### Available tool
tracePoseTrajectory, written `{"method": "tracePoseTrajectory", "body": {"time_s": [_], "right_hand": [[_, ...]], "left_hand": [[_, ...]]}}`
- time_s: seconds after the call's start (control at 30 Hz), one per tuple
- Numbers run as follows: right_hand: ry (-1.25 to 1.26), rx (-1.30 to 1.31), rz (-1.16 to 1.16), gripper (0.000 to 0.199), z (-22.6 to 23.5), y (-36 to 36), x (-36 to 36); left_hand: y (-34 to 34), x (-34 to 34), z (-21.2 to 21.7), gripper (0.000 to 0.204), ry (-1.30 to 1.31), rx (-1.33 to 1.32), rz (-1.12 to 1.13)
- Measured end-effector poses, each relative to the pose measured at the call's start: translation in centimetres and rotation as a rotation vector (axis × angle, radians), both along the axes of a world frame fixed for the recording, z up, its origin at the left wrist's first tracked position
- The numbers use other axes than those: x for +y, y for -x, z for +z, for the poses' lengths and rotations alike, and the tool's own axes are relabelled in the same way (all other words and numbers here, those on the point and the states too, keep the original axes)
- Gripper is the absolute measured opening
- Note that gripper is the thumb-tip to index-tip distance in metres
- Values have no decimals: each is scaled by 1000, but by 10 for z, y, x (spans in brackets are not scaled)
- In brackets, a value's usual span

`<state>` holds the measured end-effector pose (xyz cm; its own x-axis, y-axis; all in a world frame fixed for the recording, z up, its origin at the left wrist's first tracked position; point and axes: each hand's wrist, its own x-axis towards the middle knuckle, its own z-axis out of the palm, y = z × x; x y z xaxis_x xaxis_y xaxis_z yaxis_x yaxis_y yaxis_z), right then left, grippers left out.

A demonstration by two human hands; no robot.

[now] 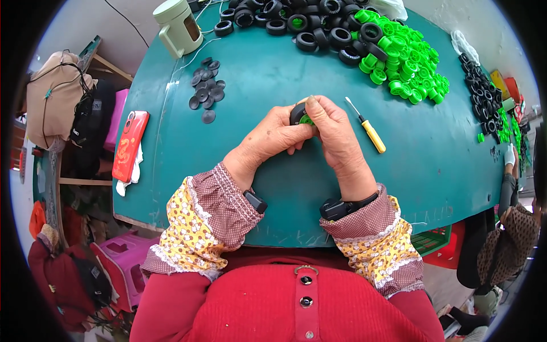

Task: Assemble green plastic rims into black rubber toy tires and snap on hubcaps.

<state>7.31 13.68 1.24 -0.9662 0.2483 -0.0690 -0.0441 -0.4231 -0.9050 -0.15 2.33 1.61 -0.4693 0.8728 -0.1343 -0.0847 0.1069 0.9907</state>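
My left hand (268, 139) and my right hand (336, 139) meet over the middle of the teal table (273, 188). Together they grip a small black toy tyre with a green hub (299, 115), held just above the tabletop. The right thumb presses on the tyre's top edge. A yellow-handled screwdriver (369, 130) lies just right of my right hand. A pile of black tyres (302, 23) and a heap of green hubs (407, 65) sit at the far edge. Several flat dark discs (206, 91) lie to the far left of my hands.
A pale green jug (178, 25) stands at the table's far left corner. A red phone (130, 145) lies on the left edge. More black and green parts (484, 97) lie at the right. Another person (510, 228) sits at the right; pink stools (119, 265) stand below left.
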Motion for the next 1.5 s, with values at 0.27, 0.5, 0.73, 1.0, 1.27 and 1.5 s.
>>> {"method": "tracePoseTrajectory", "body": {"time_s": [0.27, 0.5, 0.73, 1.0, 1.27, 1.5], "right_hand": [[56, -85, -90, 27, -5, 3, 2], [63, 48, 55, 36, 1, -1, 5], [-4, -67, -84, 29, -6, -1, 6], [-475, 10, -408, 24, -12, 5, -4], [-1095, 220, -411, 20, 8, -4, 7], [-1766, -239, -539, 19, -15, -40, 74]], "left_hand": [[-1, 6, 1, 19, 51, 23, 0], [7, -4, -5, 23, -168, -235, 144], [8, -11, -6, 28, -146, -385, 136], [7, -11, -12, 30, -236, -334, 388], [29, -23, -20, 39, -494, -644, 282], [42, -32, -22, 59, -625, -779, 269]]}}
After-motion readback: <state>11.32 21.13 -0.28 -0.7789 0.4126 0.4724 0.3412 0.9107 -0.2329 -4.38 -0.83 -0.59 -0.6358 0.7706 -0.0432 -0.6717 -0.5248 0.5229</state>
